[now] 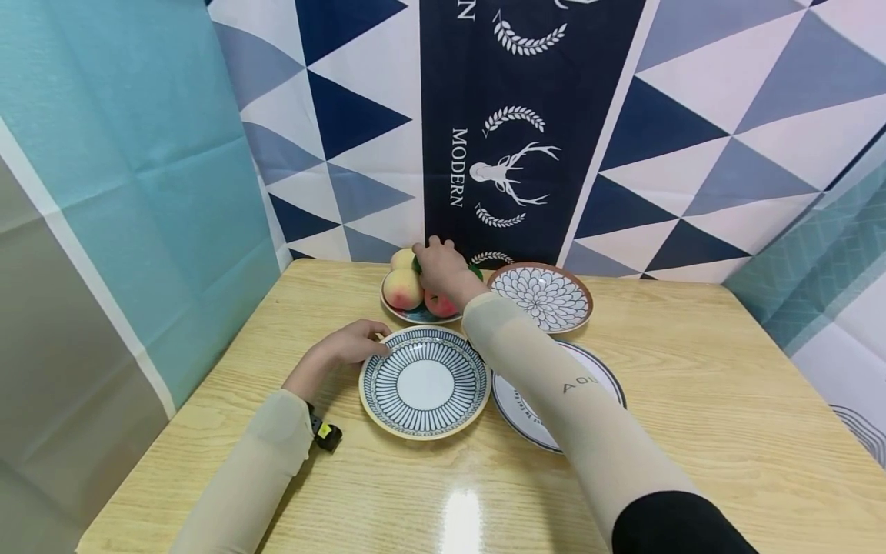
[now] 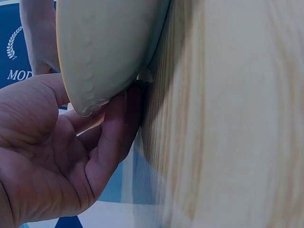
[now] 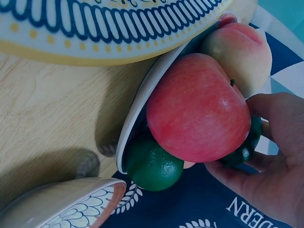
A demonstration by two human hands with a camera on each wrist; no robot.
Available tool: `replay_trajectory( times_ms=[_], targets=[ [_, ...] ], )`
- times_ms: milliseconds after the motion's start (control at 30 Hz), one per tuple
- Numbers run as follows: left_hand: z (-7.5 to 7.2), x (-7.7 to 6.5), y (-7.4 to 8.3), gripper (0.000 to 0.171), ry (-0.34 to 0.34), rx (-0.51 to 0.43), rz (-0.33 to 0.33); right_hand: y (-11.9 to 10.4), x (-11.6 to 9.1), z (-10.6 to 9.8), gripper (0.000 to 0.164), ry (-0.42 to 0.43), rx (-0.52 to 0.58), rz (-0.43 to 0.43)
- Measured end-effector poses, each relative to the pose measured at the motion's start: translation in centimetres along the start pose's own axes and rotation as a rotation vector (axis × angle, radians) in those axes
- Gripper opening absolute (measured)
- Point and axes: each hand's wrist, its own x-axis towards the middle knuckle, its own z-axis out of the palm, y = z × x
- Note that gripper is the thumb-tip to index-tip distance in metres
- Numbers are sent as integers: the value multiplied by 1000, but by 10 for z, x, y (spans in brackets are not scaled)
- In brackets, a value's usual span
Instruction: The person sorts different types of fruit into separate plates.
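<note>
In the head view my left hand (image 1: 353, 344) holds the left rim of a blue-and-white striped plate (image 1: 425, 385). Its thumb lies over the rim and the fingers are curled beneath, as the left wrist view shows. Farther back, my right hand (image 1: 446, 271) is over a plate of fruit (image 3: 130, 124) by the wall. Its thumb and fingers grip a green lime (image 3: 246, 148), partly hidden behind a red apple (image 3: 197, 109). A second lime (image 3: 154, 164) and peaches (image 1: 404, 289) lie on that same plate.
Right of the fruit stands a brown-rimmed plate with a petal pattern (image 1: 540, 296). A white plate with a dark rim (image 1: 609, 377) lies nearer, partly under my right forearm. Patterned cloth (image 1: 498, 77) hangs behind the wooden table (image 1: 692, 385).
</note>
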Motion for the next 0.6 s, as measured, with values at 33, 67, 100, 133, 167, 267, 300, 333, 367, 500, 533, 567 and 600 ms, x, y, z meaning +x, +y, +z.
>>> replay_trajectory(
  times_ms=[33, 67, 100, 133, 167, 267, 300, 333, 367, 500, 533, 567, 600],
  targets=[
    [0, 1, 0, 19, 0, 0, 0, 0, 0, 0, 53, 1, 4, 2],
    [0, 1, 0, 19, 1, 1, 3, 0, 0, 0, 54, 0, 7, 5],
    [0, 1, 0, 19, 1, 0, 6, 0, 1, 0, 54, -2, 12, 9],
    [0, 1, 0, 19, 2, 0, 8, 0, 1, 0, 54, -5, 16, 13],
    [0, 1, 0, 18, 2, 0, 9, 0, 1, 0, 54, -7, 19, 16],
    [0, 1, 0, 19, 4, 6, 17, 0, 2, -1, 53, -9, 18, 16],
    [0, 1, 0, 19, 5, 7, 16, 0, 2, -1, 53, -8, 15, 13],
    [0, 1, 0, 19, 6, 10, 15, 0, 2, -1, 54, -7, 12, 10],
    [0, 1, 1, 19, 7, 12, 15, 0, 1, -1, 54, -6, 10, 6],
    [0, 0, 1, 19, 9, 19, 15, 0, 2, 0, 55, -5, 2, -6],
    [0, -1, 1, 19, 9, 19, 18, 0, 2, 0, 55, -7, -3, -7],
    [0, -1, 1, 18, 9, 21, 21, 0, 2, 1, 55, -7, -10, -9],
    [0, -2, 0, 18, 10, 20, 22, 0, 2, 1, 55, -11, -15, -10]
  ],
)
